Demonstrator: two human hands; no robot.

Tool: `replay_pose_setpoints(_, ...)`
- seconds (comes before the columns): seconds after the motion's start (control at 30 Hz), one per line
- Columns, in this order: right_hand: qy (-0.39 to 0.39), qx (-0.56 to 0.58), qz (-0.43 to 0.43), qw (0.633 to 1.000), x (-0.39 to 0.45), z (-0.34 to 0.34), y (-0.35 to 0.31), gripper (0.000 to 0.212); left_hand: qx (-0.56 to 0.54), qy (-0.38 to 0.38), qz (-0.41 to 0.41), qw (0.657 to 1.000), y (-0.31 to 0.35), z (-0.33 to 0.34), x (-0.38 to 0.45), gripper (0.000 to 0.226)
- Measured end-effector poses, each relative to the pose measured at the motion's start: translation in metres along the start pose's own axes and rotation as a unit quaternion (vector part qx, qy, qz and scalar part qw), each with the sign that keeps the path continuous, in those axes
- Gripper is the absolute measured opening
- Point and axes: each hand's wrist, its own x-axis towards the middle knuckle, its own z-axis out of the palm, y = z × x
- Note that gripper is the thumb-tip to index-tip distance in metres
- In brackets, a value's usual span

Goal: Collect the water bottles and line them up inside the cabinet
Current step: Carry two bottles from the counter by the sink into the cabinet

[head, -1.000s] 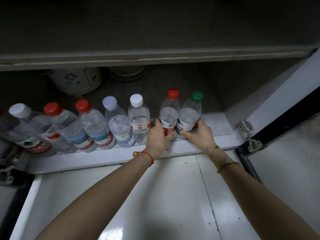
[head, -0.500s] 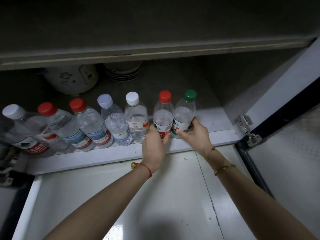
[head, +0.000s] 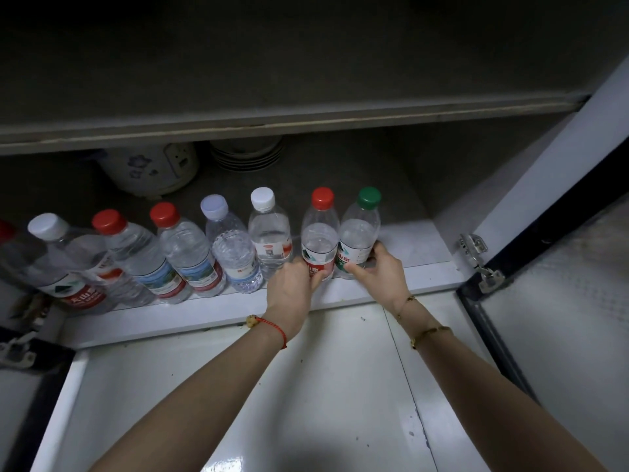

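Several clear water bottles stand in a row along the front of the cabinet's bottom shelf (head: 408,243). My left hand (head: 292,287) grips the lower part of the red-capped bottle (head: 320,233) second from the right. My right hand (head: 381,270) grips the base of the green-capped bottle (head: 359,233) at the right end of the row. These two bottles stand upright and touch each other. To their left stand a white-capped bottle (head: 270,236), a pale-capped bottle (head: 235,253) and more red- and white-capped ones leaning in the wide view.
A white rice cooker (head: 153,168) and a stack of bowls (head: 248,155) sit at the back of the shelf. An upper shelf (head: 306,120) overhangs. The open cabinet door with its hinge (head: 480,257) stands at the right. White floor tiles (head: 306,386) lie below.
The two bottles in my hands have slid slightly left toward the rest of the row. Both hands keep the same hold.
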Motion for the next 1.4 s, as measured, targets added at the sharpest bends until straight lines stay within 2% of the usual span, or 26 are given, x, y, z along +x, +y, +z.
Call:
replay_pose_setpoints(0.27,-0.015,-0.022,0.008,1.0,0.0,-0.001,-0.001,0.049,0.043,-0.016,0.002,0.999,0.002,-0.001,0.005,0.048)
replay_pose_setpoints(0.43,0.004,-0.132,-0.01,0.991,-0.017,0.002,0.007,0.042,0.073,-0.03,0.035,0.996,-0.005,-0.005,-0.006,0.042)
replay_pose_setpoints(0.53,0.025,-0.166,-0.031,0.985,-0.04,0.0,0.01,0.041,0.075,0.007,0.082,0.994,-0.022,-0.013,-0.026,0.039)
replay_pose_setpoints(0.63,0.042,-0.177,-0.083,0.98,-0.061,-0.002,0.01,0.042,0.008,0.069,0.129,0.989,-0.042,-0.027,-0.049,0.036)
replay_pose_setpoints(0.83,0.034,-0.161,-0.171,0.971,-0.084,0.009,-0.015,0.04,0.018,0.127,0.176,0.976,-0.082,-0.062,-0.08,0.035)
replay_pose_setpoints(1.13,-0.003,-0.138,-0.253,0.957,-0.091,0.033,-0.067,0.039,-0.007,0.162,0.114,0.98,-0.13,-0.101,-0.113,0.037)
replay_pose_setpoints(1.4,-0.017,-0.113,-0.267,0.957,-0.113,0.0,-0.13,0.035,-0.012,0.169,0.061,0.984,-0.106,-0.173,-0.157,0.037)
